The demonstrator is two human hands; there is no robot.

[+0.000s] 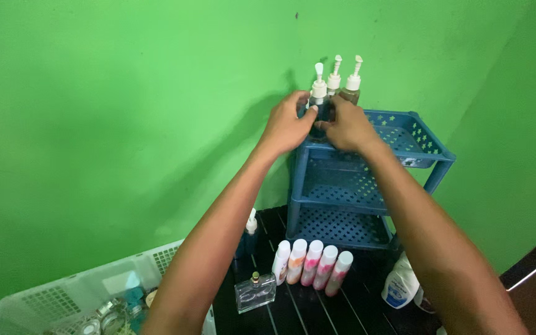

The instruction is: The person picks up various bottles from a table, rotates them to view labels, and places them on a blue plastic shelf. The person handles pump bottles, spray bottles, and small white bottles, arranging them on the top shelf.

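Green wall, blue rack (432, 152), both hands' fingers (299, 102) on dark white-pumped bottle (319, 93)

The single head camera looks forward and down, close before the blue shelf rack (367, 186) standing against the green wall (125, 124).

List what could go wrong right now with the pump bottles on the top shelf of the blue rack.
1. The left hand and right hand both grip the dark pump bottle with the white pump head at the corner of the blue plastic three-tier rack; a slip could send it over the edge.
2. Two more brown pump bottles stand close behind; a nudge might topple them.
3. A falling bottle could hit the row of small white-capped bottles or the clear glass perfume bottle below.
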